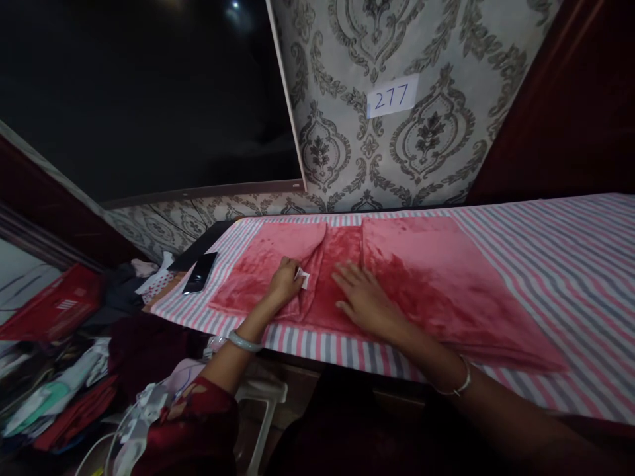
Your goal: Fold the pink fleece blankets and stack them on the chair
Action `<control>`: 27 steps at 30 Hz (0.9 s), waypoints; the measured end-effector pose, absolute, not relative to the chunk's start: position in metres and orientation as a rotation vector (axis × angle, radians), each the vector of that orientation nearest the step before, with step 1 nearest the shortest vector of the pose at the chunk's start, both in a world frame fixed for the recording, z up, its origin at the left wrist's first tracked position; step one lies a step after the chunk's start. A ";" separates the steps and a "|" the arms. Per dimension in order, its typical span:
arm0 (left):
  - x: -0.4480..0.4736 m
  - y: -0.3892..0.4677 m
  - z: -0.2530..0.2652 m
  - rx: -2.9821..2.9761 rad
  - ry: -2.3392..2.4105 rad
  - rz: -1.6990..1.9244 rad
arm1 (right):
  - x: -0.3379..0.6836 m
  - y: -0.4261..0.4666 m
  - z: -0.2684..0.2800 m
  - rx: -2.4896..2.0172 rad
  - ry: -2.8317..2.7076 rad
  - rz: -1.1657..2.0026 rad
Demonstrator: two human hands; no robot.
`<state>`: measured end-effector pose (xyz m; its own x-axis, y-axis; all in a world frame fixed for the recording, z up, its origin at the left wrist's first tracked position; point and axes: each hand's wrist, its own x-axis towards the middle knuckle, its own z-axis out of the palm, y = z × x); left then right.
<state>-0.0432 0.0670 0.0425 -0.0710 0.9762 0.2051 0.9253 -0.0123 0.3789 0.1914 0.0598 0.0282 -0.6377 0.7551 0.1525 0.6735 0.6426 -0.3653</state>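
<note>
A pink-red plush blanket (421, 264) lies folded on the striped cloth, its left and right parts turned in toward a lower middle strip. My left hand (285, 283) is closed at the inner edge of the left flap, its fingers curled over the fabric. Beside its fingertips a small white label (303, 278) sticks out of that edge. My right hand (368, 303) rests with spread fingers on the plush, partly over the middle strip and the edge of the right part.
A pink, grey and white striped cloth (536, 264) covers the table. Toward its left end lies a black phone (201, 272). A large dark screen (149, 92) and a paper marked 277 (392, 97) are on the wall behind. Piled clothes (64, 390) and a red basket (54, 304) sit left.
</note>
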 end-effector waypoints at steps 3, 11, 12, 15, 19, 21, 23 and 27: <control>-0.047 0.069 0.040 2.060 2.100 0.708 | 0.155 0.055 0.036 -1.011 -2.662 0.625; -0.067 0.073 0.048 2.076 2.070 0.900 | 0.111 0.061 0.027 -0.975 -2.748 0.707; -0.071 0.074 0.051 2.077 2.063 0.922 | 0.112 0.062 0.025 -0.961 -2.751 0.694; -0.076 0.074 0.062 2.102 1.987 1.001 | 0.111 0.062 0.023 -0.948 -2.759 0.656; -0.067 0.070 0.067 2.135 1.748 0.957 | 0.107 0.060 0.026 -0.981 -2.745 0.610; -0.062 0.067 0.064 2.108 1.625 0.898 | 0.109 0.057 0.027 -0.982 -2.749 0.603; -0.060 0.065 0.059 2.081 1.602 0.912 | 0.116 0.054 0.028 -0.965 -2.747 0.604; -0.064 0.060 0.045 2.155 1.738 0.934 | 0.141 0.045 0.038 -0.956 -2.720 0.587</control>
